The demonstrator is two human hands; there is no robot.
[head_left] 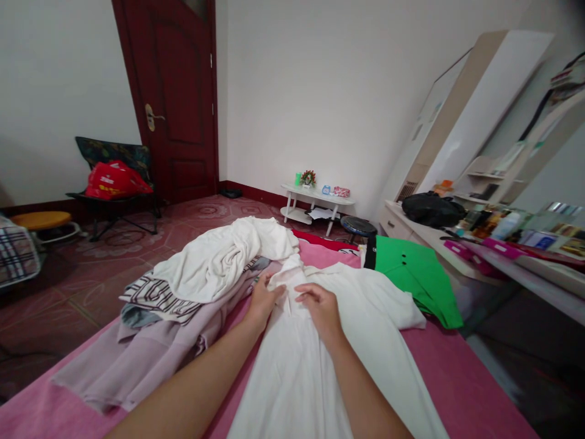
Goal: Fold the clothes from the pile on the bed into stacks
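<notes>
A white T-shirt lies spread over the pink bed cover, its body running toward me and one short sleeve out to the right. At its upper, folded-in part, my left hand is closed, pinching the cloth between thumb and fingers. Just across from it, my right hand is over the same shirt with bent fingers and a small gap between thumb and forefinger. To the left is a pile of clothes: a white garment on top, a black-and-white patterned piece and a pale mauve garment beneath.
Green shorts with a black waistband lie at the right edge of the pink bed cover. A dressing table carries a black bag and bottles. Beyond are a low white table, a round stool and a folding chair holding a red bag.
</notes>
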